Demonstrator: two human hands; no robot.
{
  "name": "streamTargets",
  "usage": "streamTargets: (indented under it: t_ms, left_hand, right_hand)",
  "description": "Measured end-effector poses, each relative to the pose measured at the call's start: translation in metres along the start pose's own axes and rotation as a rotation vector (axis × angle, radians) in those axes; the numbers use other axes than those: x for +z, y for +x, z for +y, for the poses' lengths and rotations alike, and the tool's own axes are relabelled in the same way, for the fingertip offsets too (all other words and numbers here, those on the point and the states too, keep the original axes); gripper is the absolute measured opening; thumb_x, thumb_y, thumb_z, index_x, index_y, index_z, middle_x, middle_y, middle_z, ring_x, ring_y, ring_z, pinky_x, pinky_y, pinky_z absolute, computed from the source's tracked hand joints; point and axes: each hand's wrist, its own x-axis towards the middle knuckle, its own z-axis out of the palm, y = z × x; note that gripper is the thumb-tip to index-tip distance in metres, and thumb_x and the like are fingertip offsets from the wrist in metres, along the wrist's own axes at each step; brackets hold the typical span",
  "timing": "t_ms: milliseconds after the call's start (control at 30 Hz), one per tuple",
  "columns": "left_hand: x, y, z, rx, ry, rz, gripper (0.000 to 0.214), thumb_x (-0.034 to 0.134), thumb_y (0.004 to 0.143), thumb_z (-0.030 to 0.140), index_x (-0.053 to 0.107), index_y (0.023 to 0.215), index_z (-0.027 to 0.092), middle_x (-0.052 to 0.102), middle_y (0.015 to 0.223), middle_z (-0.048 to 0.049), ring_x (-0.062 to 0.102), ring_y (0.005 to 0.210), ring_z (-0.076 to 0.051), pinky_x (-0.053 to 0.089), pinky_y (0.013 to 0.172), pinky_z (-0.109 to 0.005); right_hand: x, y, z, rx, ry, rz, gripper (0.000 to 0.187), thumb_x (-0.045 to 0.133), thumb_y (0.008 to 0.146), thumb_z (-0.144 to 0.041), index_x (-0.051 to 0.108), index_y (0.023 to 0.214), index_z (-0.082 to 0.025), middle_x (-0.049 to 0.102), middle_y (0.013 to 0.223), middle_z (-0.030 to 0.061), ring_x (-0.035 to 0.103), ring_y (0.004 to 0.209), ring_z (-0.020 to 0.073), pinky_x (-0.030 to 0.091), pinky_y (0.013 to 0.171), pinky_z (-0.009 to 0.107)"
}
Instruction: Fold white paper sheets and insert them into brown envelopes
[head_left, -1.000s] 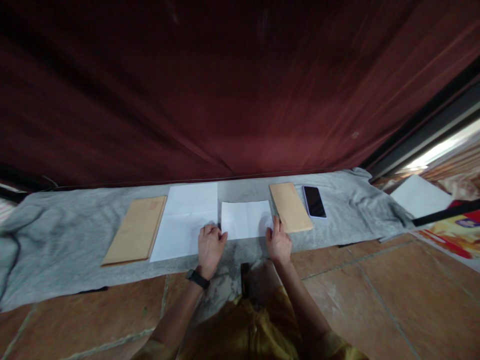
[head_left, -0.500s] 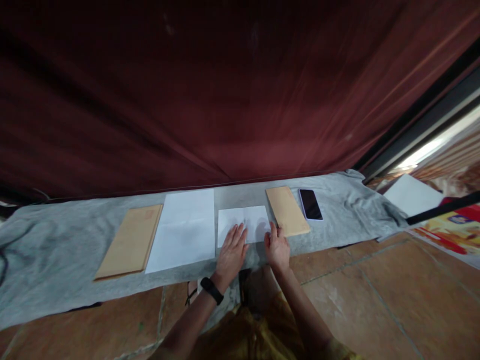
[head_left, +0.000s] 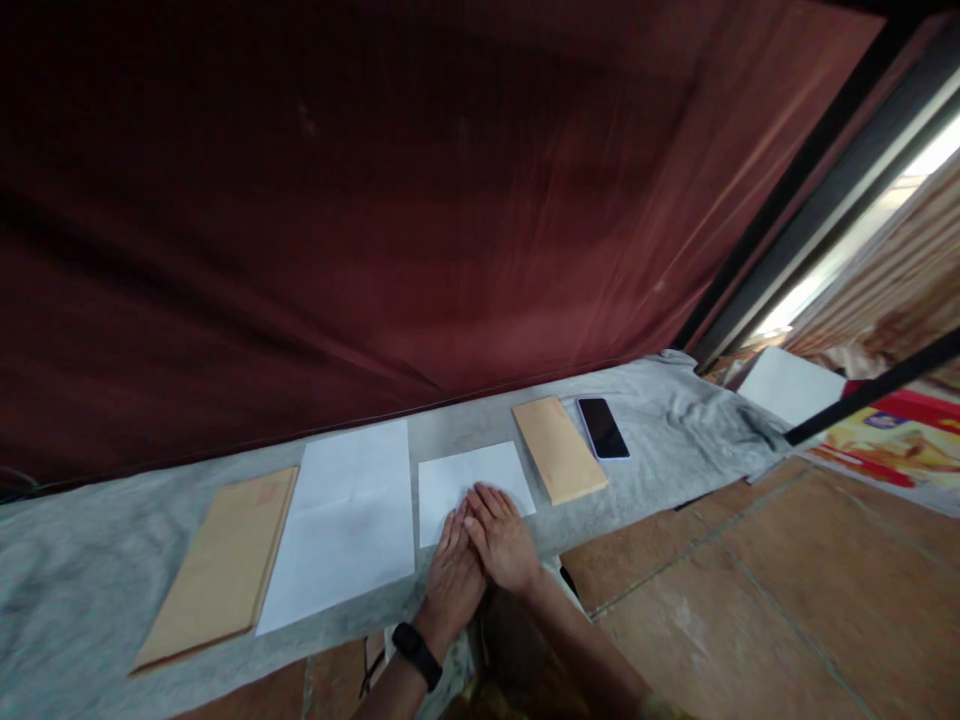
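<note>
A folded sheet of white paper [head_left: 450, 478] lies flat on the grey cloth [head_left: 652, 490] in front of me. My left hand [head_left: 454, 580] rests on its near edge with the fingers stretched out. Against it, my right hand [head_left: 504, 540] lies flat on the paper, its thumb side touching the left hand's fingers. Both hands cover part of the sheet's near edge. To the left is a stack of larger white paper [head_left: 345, 525]. A brown envelope [head_left: 559, 450] lies just right of the folded sheet.
Farther left sits a stack of brown envelopes [head_left: 221, 570]. A phone [head_left: 602, 428] lies face up beyond the single envelope. A dark red curtain [head_left: 420, 250] hangs along the back. At the right are a white box [head_left: 791, 385] and a dark bar [head_left: 870, 390].
My right hand has moved left from the sheet's right edge to meet my left hand. The view has shifted and tilted slightly.
</note>
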Motion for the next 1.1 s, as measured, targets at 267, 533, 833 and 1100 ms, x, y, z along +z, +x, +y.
streamTargets:
  t_ms: [267, 533, 833, 1100]
  left_hand:
    - [-0.003, -0.011, -0.009, -0.13, 0.047, 0.066, 0.066, 0.042, 0.1, 0.038, 0.025, 0.158, 0.012, 0.038, 0.158, -0.02, 0.034, 0.148, -0.031, 0.038, 0.117, -0.052]
    - [-0.008, -0.031, -0.014, -0.213, 0.083, 0.113, 0.071, 0.043, 0.099, 0.048, 0.027, 0.156, 0.007, 0.038, 0.157, -0.0239, 0.035, 0.147, -0.033, 0.04, 0.115, -0.052]
    - [-0.009, 0.012, -0.002, -0.256, 0.128, 0.114, 0.058, 0.031, 0.103, 0.029, 0.027, 0.156, 0.008, 0.038, 0.159, -0.0185, 0.033, 0.149, -0.026, 0.035, 0.119, -0.047]
    - [0.01, 0.083, -0.014, -0.235, 0.11, -0.056, 0.056, 0.029, 0.103, 0.034, 0.038, 0.152, 0.008, 0.041, 0.157, -0.0147, 0.034, 0.148, -0.025, 0.033, 0.12, -0.045]
  right_hand:
    - [-0.001, -0.014, 0.022, 0.078, -0.125, 0.052, 0.052, 0.048, 0.102, -0.035, 0.043, 0.152, -0.019, 0.04, 0.157, 0.0114, 0.037, 0.147, 0.0278, 0.031, 0.12, 0.05]
    - [-0.002, -0.018, 0.023, 0.146, -0.24, 0.092, 0.054, 0.045, 0.101, -0.03, 0.04, 0.153, -0.013, 0.038, 0.158, 0.0152, 0.037, 0.146, 0.0296, 0.031, 0.118, 0.048]
    - [0.006, -0.021, 0.027, 0.161, -0.363, 0.106, 0.055, 0.043, 0.102, -0.037, 0.043, 0.152, -0.014, 0.038, 0.159, 0.014, 0.038, 0.145, 0.0289, 0.029, 0.118, 0.044]
    - [0.011, -0.023, 0.031, 0.118, -0.382, 0.166, 0.051, 0.043, 0.101, -0.032, 0.048, 0.149, -0.014, 0.043, 0.155, 0.0156, 0.041, 0.143, 0.0294, 0.029, 0.117, 0.045]
